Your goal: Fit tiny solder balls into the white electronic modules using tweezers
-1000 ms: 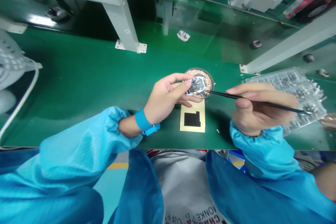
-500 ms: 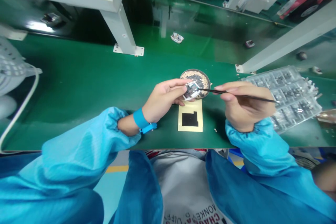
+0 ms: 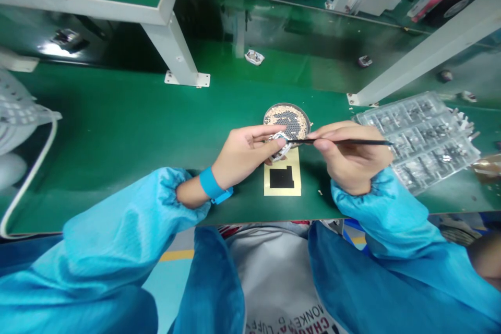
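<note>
Between the thumb and fingers of my left hand [image 3: 245, 154] is a small white-framed device part [image 3: 279, 152], tilted and partly covered by the thumb. My right hand [image 3: 350, 154] grips black tweezers [image 3: 340, 142] whose tip meets the part near my left thumb. Behind the part stands a round dish [image 3: 270, 109] of small beige pieces around a grey perforated middle. Below my hands lies a pale yellow sheet [image 3: 268, 190] with a black cut-out shape [image 3: 282, 177] on it.
At the right sits a clear compartment tray [image 3: 434, 138] holding several small parts. Another white-framed part [image 3: 254, 57] appears at the back. Grey shelf posts [image 3: 176, 52] rise from the green table [image 3: 117, 115]. On the left is a white appliance with a cable [image 3: 35, 167].
The held part has turned and shifted slightly left and down, and my left thumb now lies over it. My right hand with the tweezers has moved left, closer to my left hand.
</note>
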Tool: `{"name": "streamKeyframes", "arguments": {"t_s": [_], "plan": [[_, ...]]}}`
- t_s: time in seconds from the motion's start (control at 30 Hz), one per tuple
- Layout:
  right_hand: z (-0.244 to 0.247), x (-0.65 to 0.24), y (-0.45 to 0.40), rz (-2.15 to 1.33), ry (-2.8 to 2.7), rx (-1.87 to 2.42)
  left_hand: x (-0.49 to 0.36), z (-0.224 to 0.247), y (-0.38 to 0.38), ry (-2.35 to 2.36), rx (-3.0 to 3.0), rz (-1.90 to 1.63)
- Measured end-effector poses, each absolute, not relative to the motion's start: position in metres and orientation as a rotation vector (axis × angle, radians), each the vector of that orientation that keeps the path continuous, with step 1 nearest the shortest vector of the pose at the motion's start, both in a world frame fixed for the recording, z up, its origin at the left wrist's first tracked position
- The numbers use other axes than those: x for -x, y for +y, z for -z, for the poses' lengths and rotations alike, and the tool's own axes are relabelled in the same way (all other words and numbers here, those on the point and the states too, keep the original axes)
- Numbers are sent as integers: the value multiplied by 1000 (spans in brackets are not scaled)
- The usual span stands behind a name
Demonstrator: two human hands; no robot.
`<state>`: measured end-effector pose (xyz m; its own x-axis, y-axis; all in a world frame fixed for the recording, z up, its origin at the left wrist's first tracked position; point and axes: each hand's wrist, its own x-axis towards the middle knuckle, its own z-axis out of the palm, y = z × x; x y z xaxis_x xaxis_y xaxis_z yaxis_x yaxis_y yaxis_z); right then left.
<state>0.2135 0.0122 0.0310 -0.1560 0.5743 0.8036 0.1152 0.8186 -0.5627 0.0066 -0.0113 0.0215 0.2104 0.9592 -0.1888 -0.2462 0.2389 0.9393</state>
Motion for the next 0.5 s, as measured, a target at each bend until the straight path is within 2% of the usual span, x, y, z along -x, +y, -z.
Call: {"name": "streamKeyframes", "arguments": {"t_s": [0.33,0.5], "plan": [[-32,-214,9,-402,-1826,571,-6,-24,-16,974,-946,-990],[-33,-212,11,-478,-1653,477,-6,-22,-17,964,-968,-1022]]}}
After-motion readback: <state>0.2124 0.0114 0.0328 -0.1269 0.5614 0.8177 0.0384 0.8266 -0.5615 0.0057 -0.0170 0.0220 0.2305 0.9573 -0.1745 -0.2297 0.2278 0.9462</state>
